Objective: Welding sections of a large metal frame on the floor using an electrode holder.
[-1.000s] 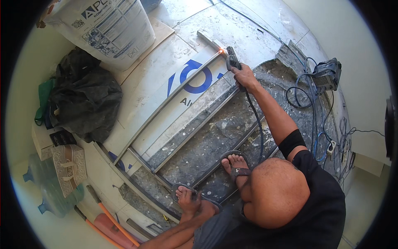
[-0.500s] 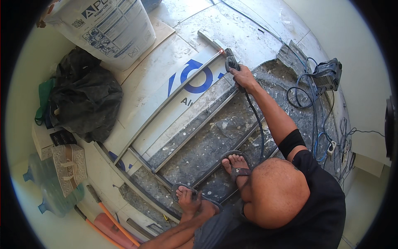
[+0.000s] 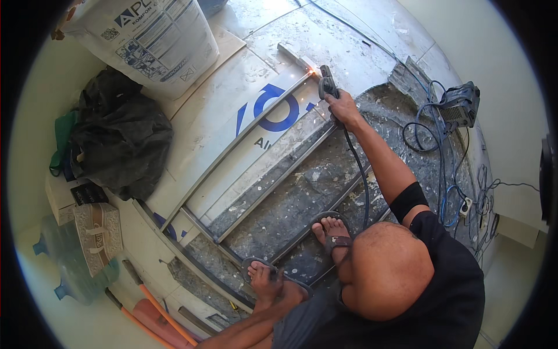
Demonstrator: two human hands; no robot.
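My right hand (image 3: 343, 109) is wrapped round a dark welding electrode holder (image 3: 327, 86), its black cable (image 3: 360, 168) trailing back past my foot. Beside the holder, a bright welding spark (image 3: 312, 71) glows where the long bar of a grey metal frame (image 3: 232, 139) meets a short metal piece (image 3: 296, 57). Any electrode is too hard to make out. Low down by my sandalled left foot (image 3: 256, 263), my left hand (image 3: 266, 286) rests with fingers apart and nothing visible in it. My right foot (image 3: 330, 228) is planted among the frame's bars.
A welding machine (image 3: 459, 104) with tangled cables stands at the right. Left are a white sack (image 3: 165, 52), a black bag (image 3: 119, 139), water bottles (image 3: 81, 273) and orange-handled tools (image 3: 165, 314). A paint-spattered grey sheet (image 3: 302, 192) lies beneath the frame.
The glow at the joint is brighter and small sparks now fly from it. The electrode holder and my right hand have shifted very slightly; my left hand stays put.
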